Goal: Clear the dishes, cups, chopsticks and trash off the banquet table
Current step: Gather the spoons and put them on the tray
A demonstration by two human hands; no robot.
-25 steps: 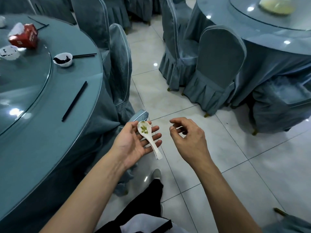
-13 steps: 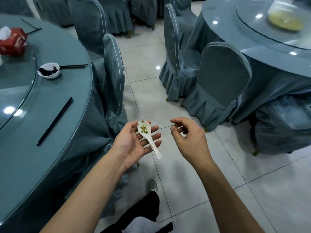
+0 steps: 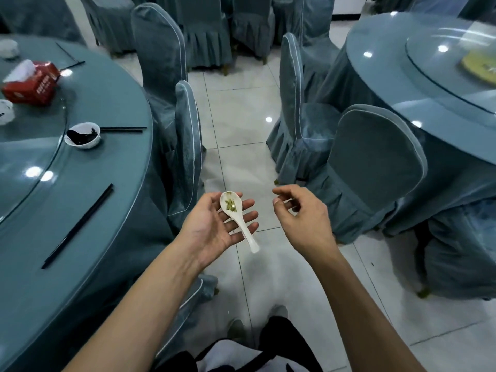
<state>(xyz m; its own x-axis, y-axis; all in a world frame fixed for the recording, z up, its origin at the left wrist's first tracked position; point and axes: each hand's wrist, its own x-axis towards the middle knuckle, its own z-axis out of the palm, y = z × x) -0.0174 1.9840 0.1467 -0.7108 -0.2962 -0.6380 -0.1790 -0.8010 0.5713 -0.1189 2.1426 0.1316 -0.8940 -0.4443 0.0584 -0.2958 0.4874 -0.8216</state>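
— White ceramic, was it? Where did the spoon point(image 3: 237, 217) lie?

— Across the flat, upturned fingers of the left hand point(image 3: 214, 226), bowl away from the body with green scraps in it, handle running back toward the person and out past the little finger. Nothing clasped it; it only rested there.

— And the right hand point(image 3: 300, 216)?

— Just beside, to the spoon's right, fingers loosely curled, empty. It was the nearer free hand, I'd judge, for the overhanging handle, well clear of the banquet table point(image 3: 80, 210).
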